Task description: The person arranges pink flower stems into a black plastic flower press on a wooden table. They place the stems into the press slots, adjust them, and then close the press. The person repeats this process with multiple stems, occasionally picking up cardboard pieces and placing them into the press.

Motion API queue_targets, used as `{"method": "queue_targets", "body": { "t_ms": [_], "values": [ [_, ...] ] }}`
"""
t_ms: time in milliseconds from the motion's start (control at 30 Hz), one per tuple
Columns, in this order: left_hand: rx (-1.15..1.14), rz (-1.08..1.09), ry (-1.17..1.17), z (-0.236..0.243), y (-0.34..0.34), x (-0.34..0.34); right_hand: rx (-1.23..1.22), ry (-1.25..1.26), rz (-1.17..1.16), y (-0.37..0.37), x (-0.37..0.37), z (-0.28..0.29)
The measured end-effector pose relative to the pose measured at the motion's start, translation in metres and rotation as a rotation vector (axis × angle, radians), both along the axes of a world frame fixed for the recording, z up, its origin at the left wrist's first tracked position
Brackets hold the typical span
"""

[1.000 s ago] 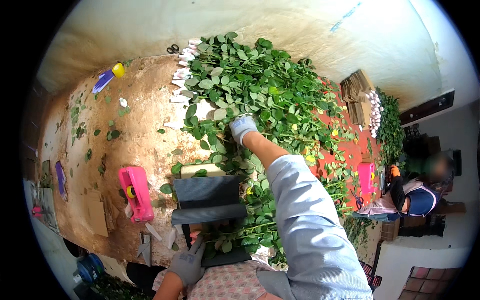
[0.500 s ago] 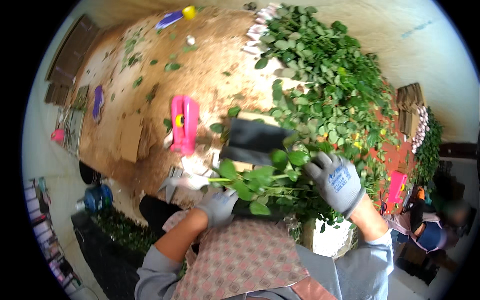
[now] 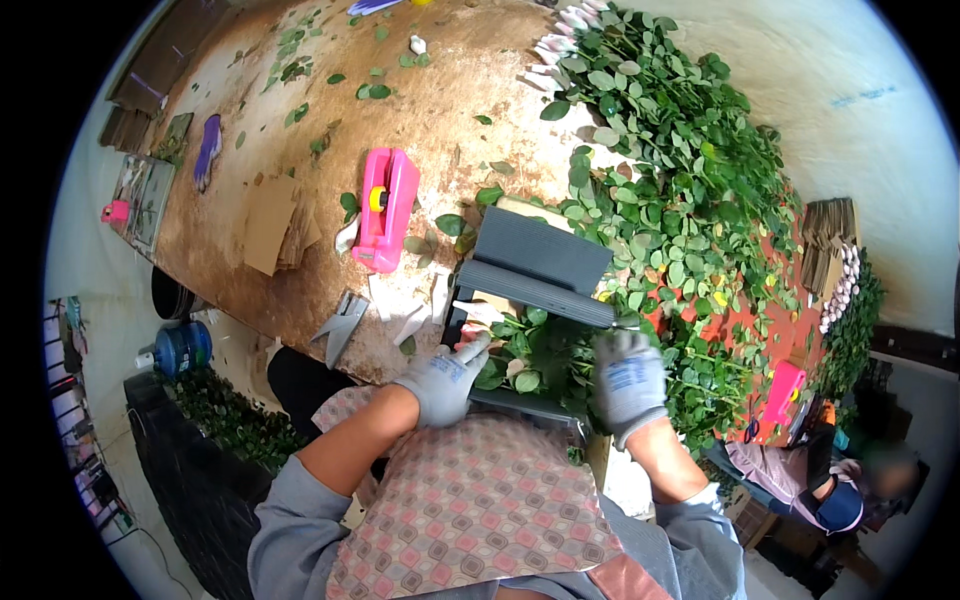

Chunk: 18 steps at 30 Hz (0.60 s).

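From the head view I see a pink tape dispenser (image 3: 388, 210) on the worn table (image 3: 450, 90), with brown cardboard sheets (image 3: 270, 225) to its left and a grey metal tool (image 3: 342, 325) nearer the person. A great heap of leafy stems (image 3: 680, 180) crowds the right side; beyond it bends a co-worker (image 3: 790, 470). A dark ribbed flap (image 3: 540, 255) stands in the way just past the hands.

The leafy bunch (image 3: 525, 365) lies between the two gloved hands, which are apart: the left hand (image 3: 445, 385) at its flower end, the right hand (image 3: 630, 380) over its stems. I can't tell whether either is clamped on it.

The right fingers are blurred, and the flap hides some stems.
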<state>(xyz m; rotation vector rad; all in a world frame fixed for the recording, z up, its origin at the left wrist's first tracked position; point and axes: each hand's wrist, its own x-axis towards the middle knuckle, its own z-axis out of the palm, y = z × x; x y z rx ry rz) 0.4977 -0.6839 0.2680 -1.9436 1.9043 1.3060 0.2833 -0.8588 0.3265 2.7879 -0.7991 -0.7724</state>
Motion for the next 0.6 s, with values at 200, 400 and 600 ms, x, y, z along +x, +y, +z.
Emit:
{"method": "queue_targets", "body": {
  "t_ms": [200, 400, 600],
  "values": [
    [-0.002, -0.022, -0.020, 0.006, -0.003, 0.000, 0.287, -0.252, 0.159, 0.030, 0.087, -0.081],
    [-0.014, 0.056, 0.080, 0.024, -0.003, 0.009, 0.273, -0.356, 0.382, 0.010, 0.085, -0.116],
    [-0.347, 0.261, -0.096, 0.000, -0.024, 0.046, 0.273, -0.367, 0.285, 0.011, 0.086, -0.120]
  ]
}}
